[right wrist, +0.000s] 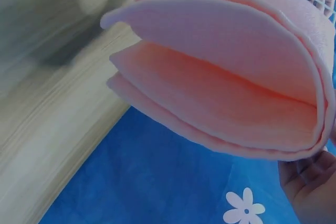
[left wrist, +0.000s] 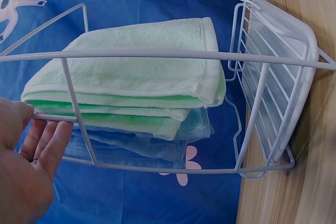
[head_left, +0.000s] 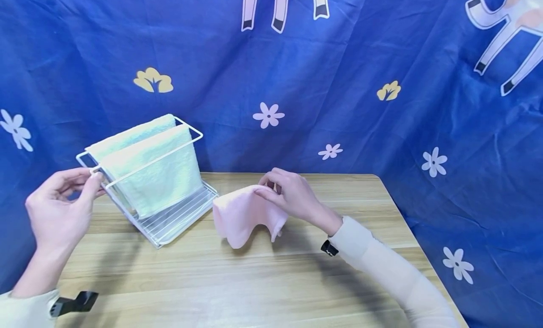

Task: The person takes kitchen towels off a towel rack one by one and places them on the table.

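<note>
Pink towel (head_left: 239,217): head view, centre, top fold pinched in my right hand (head_left: 292,195). Left wrist view: lower left, my left hand (left wrist: 22,177) grips the rack (left wrist: 147,53). Right wrist view: likely soft, light layers, best held by the fold.

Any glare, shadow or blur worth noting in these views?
Head: pale glare on the tabletop, soft shadows falling across it, the green towel nearly washed out; left wrist: wire rack fairly crisp, no obvious glare; right wrist: tabletop smeared at upper left, pink cloth clearer.
</note>
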A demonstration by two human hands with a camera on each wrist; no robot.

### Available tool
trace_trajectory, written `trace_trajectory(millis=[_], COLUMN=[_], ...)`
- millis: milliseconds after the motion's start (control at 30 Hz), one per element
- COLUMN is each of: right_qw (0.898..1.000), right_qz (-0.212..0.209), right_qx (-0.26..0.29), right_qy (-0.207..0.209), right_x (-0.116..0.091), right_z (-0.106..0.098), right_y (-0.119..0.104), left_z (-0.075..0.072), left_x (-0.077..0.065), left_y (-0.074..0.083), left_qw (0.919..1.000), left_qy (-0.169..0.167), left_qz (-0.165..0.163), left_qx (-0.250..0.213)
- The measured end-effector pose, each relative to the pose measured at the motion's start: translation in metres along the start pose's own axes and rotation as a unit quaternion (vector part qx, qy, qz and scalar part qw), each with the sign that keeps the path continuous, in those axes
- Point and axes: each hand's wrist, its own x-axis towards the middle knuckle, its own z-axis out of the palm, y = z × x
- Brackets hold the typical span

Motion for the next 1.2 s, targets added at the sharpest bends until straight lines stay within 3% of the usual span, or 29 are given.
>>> trace_trajectory(millis=[300, 567, 900, 1200], right_qw=[0.997, 0.993, 0.991, 0.989], right_qz=[0.030, 0.037, 0.070, 0.100], right_qx=[0.047, 0.049, 0.048, 0.046], right_qy=[-0.058, -0.096, -0.105, -0.099], right_x=[-0.008, -0.015, -0.020, -0.010], right_z=[0.000, 0.009, 0.022, 0.032], right_y=[-0.012, -0.014, -0.004, 0.010], left_z=[0.000, 0.001, 0.002, 0.002], left_x=[0.000, 0.003, 0.003, 0.003], left_y=[0.001, 0.000, 0.000, -0.001], left_qw=[1.0000, 1.0000, 1.0000, 1.0000], left_qy=[0.000, 0.000, -0.004, -0.002], left_qz=[-0.003, -0.001, -0.002, -0.001], left_qx=[0.001, -0.006, 0.001, 0.005])
